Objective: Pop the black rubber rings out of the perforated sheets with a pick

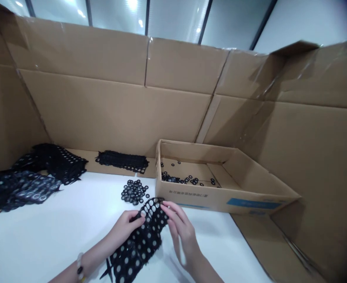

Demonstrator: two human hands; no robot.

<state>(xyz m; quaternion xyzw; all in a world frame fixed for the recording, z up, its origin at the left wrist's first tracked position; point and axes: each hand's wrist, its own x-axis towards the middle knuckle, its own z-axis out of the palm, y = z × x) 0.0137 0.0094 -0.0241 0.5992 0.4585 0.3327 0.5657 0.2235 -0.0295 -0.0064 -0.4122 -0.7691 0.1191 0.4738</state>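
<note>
From the head camera, looking down at a white bench [58,232], two bare forearms reach in from 6 o'clock. The left hand [125,230], with a beaded bracelet [79,269] at its wrist, and the right hand [181,236] together hold up a black perforated rubber sheet [141,245] (white shows through its round holes), which hangs toward 6 o'clock. The left hand's fingers [138,221] are curled shut on the sheet's edge. The right hand's fingers [169,209] are loosely spread, their tips at the sheet's top end; whether they pinch it cannot be told. At 12 o'clock from the hands lies a small pile of loose black rings [134,192]. At 1 o'clock stands an open cardboard tray [220,200] with more black rings [176,179] scattered inside. Heaped perforated sheets [29,182] lie at 10 o'clock, and a black strip [122,161] rests against the cardboard wall [103,110].
</note>
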